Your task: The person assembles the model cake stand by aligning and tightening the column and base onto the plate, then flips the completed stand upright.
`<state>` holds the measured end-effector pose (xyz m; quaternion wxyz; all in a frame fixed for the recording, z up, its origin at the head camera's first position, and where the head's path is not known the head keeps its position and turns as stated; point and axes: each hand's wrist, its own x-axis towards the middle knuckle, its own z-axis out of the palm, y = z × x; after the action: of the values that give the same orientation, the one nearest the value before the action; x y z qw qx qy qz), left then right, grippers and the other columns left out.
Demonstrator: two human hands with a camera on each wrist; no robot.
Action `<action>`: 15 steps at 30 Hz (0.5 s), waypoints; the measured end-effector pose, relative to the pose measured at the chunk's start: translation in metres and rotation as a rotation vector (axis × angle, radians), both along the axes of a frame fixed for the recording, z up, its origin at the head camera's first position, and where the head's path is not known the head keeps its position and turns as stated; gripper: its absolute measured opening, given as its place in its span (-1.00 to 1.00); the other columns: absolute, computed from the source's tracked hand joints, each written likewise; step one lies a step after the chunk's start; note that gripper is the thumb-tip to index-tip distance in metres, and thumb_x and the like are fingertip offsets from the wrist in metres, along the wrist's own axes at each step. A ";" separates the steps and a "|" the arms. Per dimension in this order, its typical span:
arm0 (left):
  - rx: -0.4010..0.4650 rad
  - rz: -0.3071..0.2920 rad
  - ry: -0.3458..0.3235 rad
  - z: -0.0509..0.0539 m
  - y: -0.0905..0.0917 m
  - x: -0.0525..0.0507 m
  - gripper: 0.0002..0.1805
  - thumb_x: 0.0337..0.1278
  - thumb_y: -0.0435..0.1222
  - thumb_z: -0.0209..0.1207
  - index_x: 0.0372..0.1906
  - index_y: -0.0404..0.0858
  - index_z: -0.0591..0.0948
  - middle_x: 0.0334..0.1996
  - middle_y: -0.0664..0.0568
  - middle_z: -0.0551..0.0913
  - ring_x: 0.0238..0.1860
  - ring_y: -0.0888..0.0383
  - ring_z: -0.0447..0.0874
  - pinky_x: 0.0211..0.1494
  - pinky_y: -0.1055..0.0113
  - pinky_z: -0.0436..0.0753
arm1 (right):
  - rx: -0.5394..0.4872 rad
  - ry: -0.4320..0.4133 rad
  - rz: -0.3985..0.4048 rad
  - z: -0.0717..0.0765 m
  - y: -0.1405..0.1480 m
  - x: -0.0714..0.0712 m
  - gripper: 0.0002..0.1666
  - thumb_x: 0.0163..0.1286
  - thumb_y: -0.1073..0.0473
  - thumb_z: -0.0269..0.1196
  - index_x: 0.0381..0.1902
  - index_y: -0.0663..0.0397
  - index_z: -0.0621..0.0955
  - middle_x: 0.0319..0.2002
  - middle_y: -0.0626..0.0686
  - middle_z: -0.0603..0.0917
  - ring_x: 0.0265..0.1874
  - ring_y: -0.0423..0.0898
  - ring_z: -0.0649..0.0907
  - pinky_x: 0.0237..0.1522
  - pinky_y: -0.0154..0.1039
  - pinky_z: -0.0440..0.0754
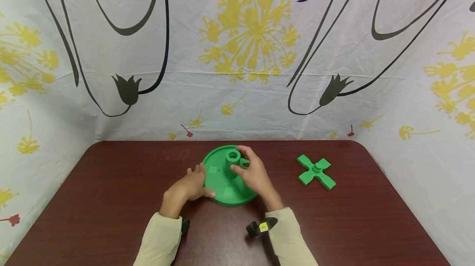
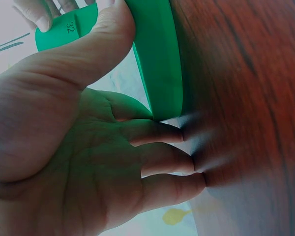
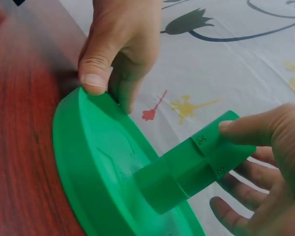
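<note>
A round green tray point(image 1: 222, 191) with a raised rim lies on the table, a stepped green cylinder point(image 1: 233, 163) standing upright at its middle. My left hand point(image 1: 189, 185) grips the tray's left rim, thumb over the edge; in the left wrist view, the other fingertips of that hand point(image 2: 88, 142) reach down to the tabletop. My right hand point(image 1: 256, 175) holds the cylinder near its top. The right wrist view shows its thumb pressed on the cylinder point(image 3: 187, 167), which bears small numbers, with the fingers spread on the far side.
A green cross-shaped piece point(image 1: 316, 169) with a round hub lies to the right of the tray on the dark red-brown table point(image 1: 111, 191). A patterned white cloth point(image 1: 245, 121) hangs behind the table and along both sides.
</note>
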<state>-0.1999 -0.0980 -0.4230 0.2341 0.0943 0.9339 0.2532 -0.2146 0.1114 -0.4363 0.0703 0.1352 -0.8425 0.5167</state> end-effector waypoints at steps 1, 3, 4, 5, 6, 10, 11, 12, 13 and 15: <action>0.001 0.001 -0.001 0.000 0.000 0.000 0.10 0.24 -0.11 0.31 0.53 -0.53 -0.16 0.54 -0.42 -0.16 0.52 -0.43 -0.23 0.47 -0.23 0.13 | -0.002 0.002 0.006 0.001 0.000 0.000 -0.34 0.25 0.35 0.39 0.30 0.04 0.47 0.16 0.16 0.61 0.19 0.12 0.57 0.12 0.10 0.58; 0.003 0.003 -0.001 0.000 0.000 0.000 0.10 0.24 -0.11 0.31 0.53 -0.53 -0.16 0.54 -0.41 -0.16 0.52 -0.43 -0.23 0.48 -0.22 0.13 | 0.006 0.006 0.012 0.002 0.001 0.000 -0.34 0.27 0.37 0.37 0.31 0.04 0.47 0.18 0.16 0.60 0.20 0.12 0.56 0.12 0.10 0.58; 0.004 0.003 -0.001 0.000 0.000 0.000 0.10 0.24 -0.11 0.31 0.53 -0.53 -0.16 0.54 -0.41 -0.16 0.52 -0.43 -0.23 0.48 -0.22 0.13 | 0.012 0.006 0.013 0.002 0.001 0.000 -0.34 0.27 0.37 0.36 0.32 0.04 0.46 0.18 0.17 0.60 0.20 0.12 0.56 0.13 0.09 0.58; 0.004 0.004 0.000 0.000 0.000 0.000 0.10 0.24 -0.11 0.31 0.53 -0.53 -0.16 0.54 -0.41 -0.16 0.52 -0.43 -0.23 0.48 -0.22 0.12 | 0.016 0.007 0.014 0.002 0.001 0.000 -0.34 0.28 0.38 0.35 0.32 0.07 0.46 0.18 0.18 0.60 0.20 0.13 0.57 0.12 0.09 0.58; 0.003 0.005 0.000 0.001 0.000 0.000 0.10 0.24 -0.11 0.31 0.53 -0.53 -0.16 0.54 -0.41 -0.16 0.52 -0.43 -0.23 0.48 -0.22 0.12 | 0.020 0.008 0.013 0.002 0.001 0.000 -0.34 0.28 0.38 0.35 0.32 0.09 0.46 0.17 0.19 0.60 0.19 0.13 0.57 0.12 0.09 0.58; -0.001 0.006 0.001 0.000 0.000 0.000 0.11 0.23 -0.12 0.31 0.53 -0.53 -0.16 0.55 -0.41 -0.16 0.52 -0.42 -0.23 0.48 -0.22 0.12 | 0.034 0.014 0.003 0.002 0.001 0.000 -0.34 0.27 0.38 0.36 0.32 0.16 0.46 0.16 0.22 0.61 0.17 0.16 0.58 0.11 0.12 0.58; -0.002 0.006 0.001 0.000 0.000 0.000 0.11 0.23 -0.12 0.31 0.53 -0.53 -0.16 0.55 -0.41 -0.16 0.52 -0.42 -0.23 0.48 -0.22 0.12 | 0.033 0.017 0.000 0.002 0.001 0.000 -0.35 0.26 0.38 0.37 0.31 0.17 0.47 0.14 0.23 0.62 0.17 0.16 0.58 0.11 0.12 0.58; -0.002 0.007 0.000 0.000 0.000 0.000 0.11 0.23 -0.12 0.31 0.53 -0.52 -0.16 0.55 -0.41 -0.16 0.52 -0.42 -0.23 0.48 -0.22 0.12 | 0.032 0.018 -0.002 0.002 0.001 0.000 -0.35 0.25 0.38 0.38 0.30 0.18 0.48 0.13 0.23 0.63 0.16 0.16 0.59 0.10 0.13 0.58; -0.002 0.006 0.000 0.000 0.000 0.000 0.11 0.23 -0.12 0.31 0.53 -0.53 -0.16 0.55 -0.41 -0.16 0.52 -0.42 -0.23 0.48 -0.22 0.12 | 0.029 0.020 -0.003 0.002 0.001 0.000 -0.36 0.25 0.38 0.38 0.29 0.18 0.48 0.11 0.23 0.63 0.14 0.16 0.59 0.10 0.13 0.58; -0.001 0.005 -0.001 0.000 0.000 0.000 0.11 0.24 -0.12 0.31 0.53 -0.53 -0.16 0.54 -0.41 -0.16 0.52 -0.42 -0.23 0.49 -0.21 0.11 | 0.022 0.022 -0.005 0.002 0.001 0.001 -0.37 0.23 0.37 0.40 0.27 0.19 0.49 0.09 0.24 0.64 0.12 0.17 0.60 0.09 0.13 0.59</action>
<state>-0.1999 -0.0983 -0.4232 0.2340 0.0915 0.9342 0.2533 -0.2141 0.1120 -0.4342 0.0796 0.1397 -0.8475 0.5058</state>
